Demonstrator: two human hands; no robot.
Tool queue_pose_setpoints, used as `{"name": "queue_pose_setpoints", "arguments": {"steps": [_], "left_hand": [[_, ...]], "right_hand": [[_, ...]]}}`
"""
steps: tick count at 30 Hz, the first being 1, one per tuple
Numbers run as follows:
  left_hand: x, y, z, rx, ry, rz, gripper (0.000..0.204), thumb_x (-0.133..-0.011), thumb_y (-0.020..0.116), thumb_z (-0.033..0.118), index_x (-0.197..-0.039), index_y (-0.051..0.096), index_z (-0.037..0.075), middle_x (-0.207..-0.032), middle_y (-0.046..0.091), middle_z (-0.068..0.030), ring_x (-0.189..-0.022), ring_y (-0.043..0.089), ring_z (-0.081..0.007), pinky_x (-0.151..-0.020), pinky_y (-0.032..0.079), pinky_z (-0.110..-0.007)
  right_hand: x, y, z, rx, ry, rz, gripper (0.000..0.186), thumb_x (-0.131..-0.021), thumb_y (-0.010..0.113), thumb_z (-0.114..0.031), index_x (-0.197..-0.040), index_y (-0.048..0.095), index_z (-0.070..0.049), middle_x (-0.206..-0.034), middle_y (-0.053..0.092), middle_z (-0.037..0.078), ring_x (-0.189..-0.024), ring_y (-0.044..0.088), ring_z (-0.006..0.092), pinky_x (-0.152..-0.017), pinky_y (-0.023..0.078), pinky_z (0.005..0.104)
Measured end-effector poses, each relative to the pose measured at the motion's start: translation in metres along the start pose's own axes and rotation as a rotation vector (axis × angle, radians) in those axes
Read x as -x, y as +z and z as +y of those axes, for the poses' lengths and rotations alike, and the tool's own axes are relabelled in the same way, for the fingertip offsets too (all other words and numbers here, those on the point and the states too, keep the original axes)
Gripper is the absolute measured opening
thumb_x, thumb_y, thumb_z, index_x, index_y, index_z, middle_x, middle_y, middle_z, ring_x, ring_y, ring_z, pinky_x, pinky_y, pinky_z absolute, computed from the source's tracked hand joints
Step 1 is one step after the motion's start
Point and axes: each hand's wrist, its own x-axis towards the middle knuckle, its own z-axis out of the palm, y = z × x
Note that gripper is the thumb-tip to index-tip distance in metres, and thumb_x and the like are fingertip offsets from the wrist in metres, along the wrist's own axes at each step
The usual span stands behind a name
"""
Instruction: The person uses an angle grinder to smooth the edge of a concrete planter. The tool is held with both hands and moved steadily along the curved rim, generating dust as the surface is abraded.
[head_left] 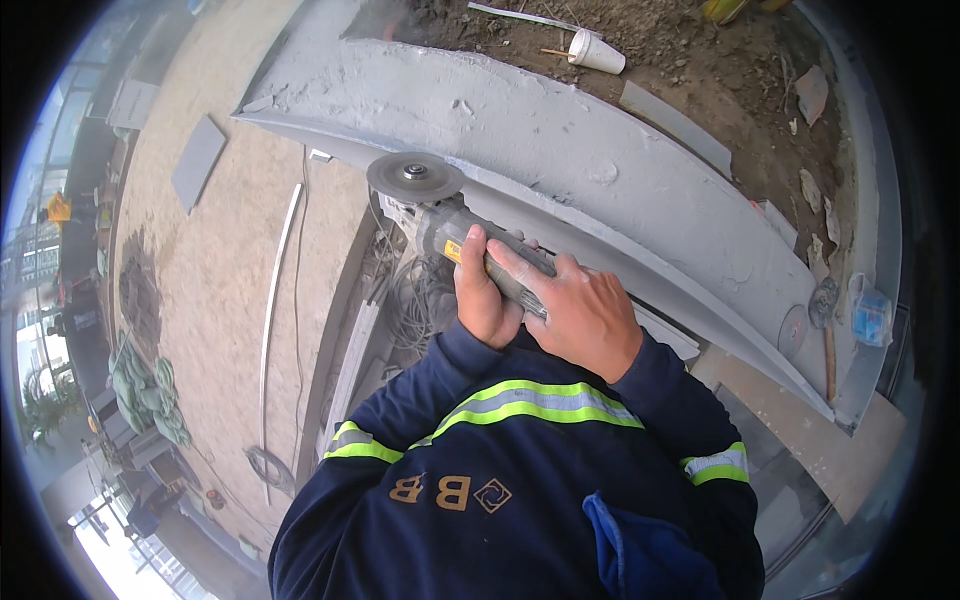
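Lit brightly and rather evenly, as if by soft daylight. Brightest toward the left, on the pale floor (220, 300), and burnt to plain white in the gap (105, 550) at the lower left. Softly shaded along the side of the grey ledge (420, 90), darker among the cables (408, 315) and in the folds of the navy jacket (420, 545), but shining on the stripes (540, 401). Quite sharp in the middle, at the grinder (440, 225), the left hand (488, 300) and the right hand (592, 315). Softer and a little hazy near the rim, strongly curved there, and enclosed by round black borders with a thin bluish fringe
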Motion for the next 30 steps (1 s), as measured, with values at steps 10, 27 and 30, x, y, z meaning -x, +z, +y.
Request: {"name": "queue_pose_setpoints", "arguments": {"steps": [10,27,30], "left_hand": [[-0.024,-0.003,0.013,0.029,-0.021,-0.025,0.046,-0.105,0.062,0.047,-0.125,0.058,0.006,-0.11,0.067,-0.0116,-0.106,0.066,-0.0277,-0.096,0.057,-0.046],[-0.023,-0.007,0.007,-0.045,-0.025,-0.061,0.055,-0.103,0.063,0.053,-0.129,0.055,0.006,-0.113,0.065,-0.0117,-0.11,0.064,-0.0273,-0.1,0.055,-0.048],[-0.032,-0.009,0.01,-0.025,-0.03,-0.051,0.055,-0.103,0.062,0.053,-0.13,0.055,0.006,-0.113,0.066,-0.0119,-0.11,0.064,-0.0275,-0.1,0.055,-0.047]], "right_hand": [[-0.021,0.001,0.002,-0.06,-0.008,0.044,0.087,-0.083,0.077,-0.018,-0.162,0.045,-0.039,-0.092,0.066,0.021,-0.077,0.068,0.043,-0.073,0.056,0.0513],[-0.019,-0.006,0.002,-0.052,0.018,-0.043,0.094,-0.081,0.081,-0.016,-0.164,0.041,-0.036,-0.099,0.068,0.024,-0.082,0.071,0.0412,-0.077,0.058,0.0496],[-0.025,-0.003,0.004,-0.048,0.007,-0.021,0.093,-0.081,0.08,-0.018,-0.163,0.042,-0.037,-0.096,0.067,0.023,-0.08,0.07,0.0422,-0.077,0.057,0.0505]]}}
